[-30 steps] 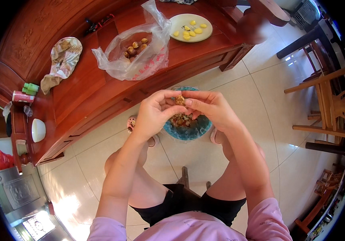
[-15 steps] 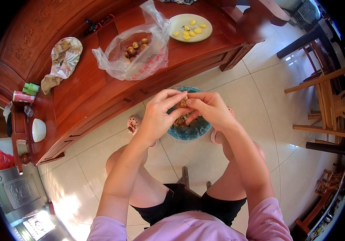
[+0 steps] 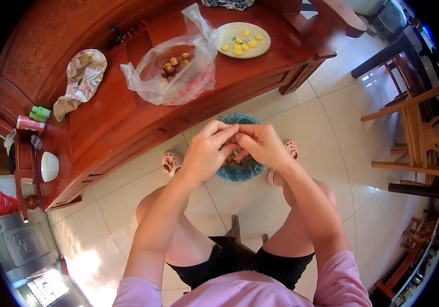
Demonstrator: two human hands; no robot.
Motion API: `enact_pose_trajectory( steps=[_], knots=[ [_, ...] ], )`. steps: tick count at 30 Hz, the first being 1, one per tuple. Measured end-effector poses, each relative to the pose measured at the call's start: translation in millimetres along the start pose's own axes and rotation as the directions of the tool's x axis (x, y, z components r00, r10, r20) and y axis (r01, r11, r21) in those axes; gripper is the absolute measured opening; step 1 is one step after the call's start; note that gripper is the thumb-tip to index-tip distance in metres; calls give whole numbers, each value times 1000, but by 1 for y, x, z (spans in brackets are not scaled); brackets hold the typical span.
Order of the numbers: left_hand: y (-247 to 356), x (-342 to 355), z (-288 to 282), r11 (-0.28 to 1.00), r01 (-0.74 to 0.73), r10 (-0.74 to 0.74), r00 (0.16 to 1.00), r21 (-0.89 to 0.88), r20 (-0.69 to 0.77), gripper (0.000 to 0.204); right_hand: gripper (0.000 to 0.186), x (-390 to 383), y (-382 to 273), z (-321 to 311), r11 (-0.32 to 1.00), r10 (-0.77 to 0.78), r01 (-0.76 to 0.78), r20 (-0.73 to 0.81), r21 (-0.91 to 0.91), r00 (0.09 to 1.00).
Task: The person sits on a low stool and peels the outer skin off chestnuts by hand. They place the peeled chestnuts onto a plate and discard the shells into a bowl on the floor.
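Over a blue-green bin [image 3: 241, 176], my left hand [image 3: 205, 152] and my right hand [image 3: 266, 147] meet with thumbs and fingertips pressed together. Between them they pinch a small brown chestnut [image 3: 233, 138], mostly hidden by the fingers. Brown scraps lie in the bin, which has a clear plastic liner. On the red-brown wooden bench [image 3: 112, 110], an opened clear plastic bag [image 3: 191, 84] holds several brown chestnuts [image 3: 169, 68]. To the right of the bag, an off-white plate [image 3: 261, 49] carries several peeled yellow chestnuts [image 3: 252, 44].
Along the bench lie a patterned cloth [image 3: 84, 77], a white bowl [image 3: 49, 166], a red-and-white can [image 3: 29, 123] and green items [image 3: 39, 113]. Wooden chairs [image 3: 413, 133] stand on the right. My feet, in pink clogs [image 3: 171, 162], flank the bin on the tiled floor.
Both hands have dropped slightly toward me and closed in around the chestnut, which shows less now. The bench and its things have shifted a little in the view.
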State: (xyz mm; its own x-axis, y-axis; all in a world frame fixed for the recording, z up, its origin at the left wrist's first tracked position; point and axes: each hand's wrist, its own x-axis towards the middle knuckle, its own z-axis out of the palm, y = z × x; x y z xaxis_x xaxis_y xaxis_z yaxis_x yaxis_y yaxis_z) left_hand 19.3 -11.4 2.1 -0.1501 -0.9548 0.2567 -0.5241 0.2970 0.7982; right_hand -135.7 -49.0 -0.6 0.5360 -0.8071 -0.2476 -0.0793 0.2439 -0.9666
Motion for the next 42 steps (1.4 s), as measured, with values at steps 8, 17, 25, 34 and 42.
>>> enact_pose_trajectory(
  steps=[8,17,25,34,42],
  knots=[
    [-3,1,2,992,-69,72,997,107,-15,33,21,-1,2,5,992,-81,77,-45,-96,996],
    [-7,1,8,972,-185,194,980,142,-47,36,19,-7,11,19,947,-212,132,-260,-293,942],
    [-7,4,13,962,-183,199,978,201,-62,32,15,-4,12,20,872,-329,187,-257,-453,909],
    [-5,2,11,976,-118,129,990,182,-52,33,11,-1,16,17,754,-415,260,-132,-603,900],
    [-7,6,-3,989,79,-79,997,-126,1,35,22,-8,-8,2,993,-104,103,-10,-63,995]
  ],
)
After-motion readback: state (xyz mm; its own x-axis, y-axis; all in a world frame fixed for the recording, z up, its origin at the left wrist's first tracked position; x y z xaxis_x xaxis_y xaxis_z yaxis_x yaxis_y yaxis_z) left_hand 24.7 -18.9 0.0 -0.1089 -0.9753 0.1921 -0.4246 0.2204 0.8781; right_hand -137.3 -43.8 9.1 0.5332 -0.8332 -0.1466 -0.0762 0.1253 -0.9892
